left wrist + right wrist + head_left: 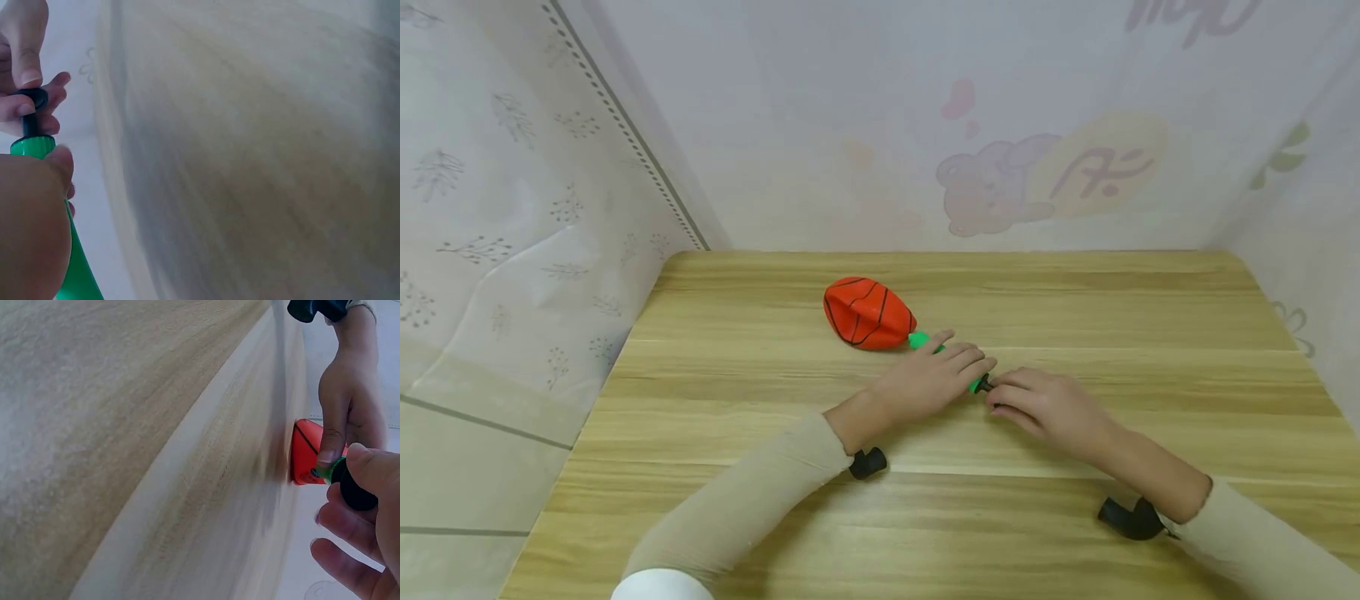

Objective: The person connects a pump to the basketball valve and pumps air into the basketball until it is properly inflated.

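A partly deflated red ball [867,315] with black basketball lines, one side dented in, lies on the table. The tip of a green hand pump [918,340] meets its right end. My left hand [921,382] grips the pump's green barrel [80,275], covering most of it in the head view. To the right, my right hand [1056,410] pinches the pump's black handle [36,97] between thumb and fingers. A short length of black rod shows between handle and barrel in the left wrist view. The right wrist view has the handle's round black end [358,495] up close.
The wooden table [760,508] has rounded back corners. Behind it hangs a pale printed cloth [820,125], and another patterned cloth [512,208] hangs at the left. Black camera mounts [1131,518] sit under both wrists.
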`<state>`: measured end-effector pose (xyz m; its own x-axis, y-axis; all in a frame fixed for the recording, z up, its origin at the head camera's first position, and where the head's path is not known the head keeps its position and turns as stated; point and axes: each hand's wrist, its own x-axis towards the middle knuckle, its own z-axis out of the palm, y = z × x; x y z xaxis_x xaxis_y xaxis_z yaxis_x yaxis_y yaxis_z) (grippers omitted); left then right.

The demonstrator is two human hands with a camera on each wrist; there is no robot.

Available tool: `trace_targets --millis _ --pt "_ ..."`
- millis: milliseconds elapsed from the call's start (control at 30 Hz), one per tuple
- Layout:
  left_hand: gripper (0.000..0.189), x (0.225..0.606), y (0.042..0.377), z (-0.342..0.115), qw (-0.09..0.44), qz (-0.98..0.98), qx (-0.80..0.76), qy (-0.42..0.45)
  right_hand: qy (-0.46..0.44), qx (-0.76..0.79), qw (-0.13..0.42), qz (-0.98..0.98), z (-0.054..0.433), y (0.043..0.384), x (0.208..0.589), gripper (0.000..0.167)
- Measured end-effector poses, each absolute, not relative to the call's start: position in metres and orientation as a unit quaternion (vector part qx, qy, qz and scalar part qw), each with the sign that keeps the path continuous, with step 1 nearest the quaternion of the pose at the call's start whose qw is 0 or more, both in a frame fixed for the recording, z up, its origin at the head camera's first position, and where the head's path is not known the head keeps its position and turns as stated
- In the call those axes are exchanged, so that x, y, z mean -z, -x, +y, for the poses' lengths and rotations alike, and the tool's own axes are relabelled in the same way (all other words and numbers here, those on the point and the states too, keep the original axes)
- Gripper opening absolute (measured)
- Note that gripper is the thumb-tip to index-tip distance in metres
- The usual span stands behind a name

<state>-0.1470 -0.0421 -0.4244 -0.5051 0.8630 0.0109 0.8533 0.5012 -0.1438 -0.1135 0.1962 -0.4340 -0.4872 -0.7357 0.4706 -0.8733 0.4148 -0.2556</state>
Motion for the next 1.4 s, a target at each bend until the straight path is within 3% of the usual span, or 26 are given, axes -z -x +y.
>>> trace_targets --millis 200,533,767,1200,1400 --pt "0.026 0.431 0.147 -0.043 0.067 -0.855 -0.053 0.511 -0.489 -0.223 0.147 -0.83 0.196 0.111 0.435 0.012" --pt "0.022 0.431 0.152 -0.046 0.066 -0.845 -0.027 0.529 -0.495 -0.208 0.159 -0.828 0.208 0.1 0.43 0.045" --pt "0.021 0.432 0.152 -0.047 0.084 -0.837 -0.044 0.538 -0.51 -0.19 0.175 -0.82 0.227 0.08 0.422 0.044" --pt "0.023 0.428 0.151 -0.043 0.072 -0.841 -0.076 0.531 -0.52 -0.216 0.205 -0.801 0.251 0.063 0.414 0.033" --pt "0.023 0.428 0.15 -0.04 0.088 -0.841 -0.078 0.528 -0.525 -0.176 0.182 -0.812 0.245 0.072 0.412 0.045"
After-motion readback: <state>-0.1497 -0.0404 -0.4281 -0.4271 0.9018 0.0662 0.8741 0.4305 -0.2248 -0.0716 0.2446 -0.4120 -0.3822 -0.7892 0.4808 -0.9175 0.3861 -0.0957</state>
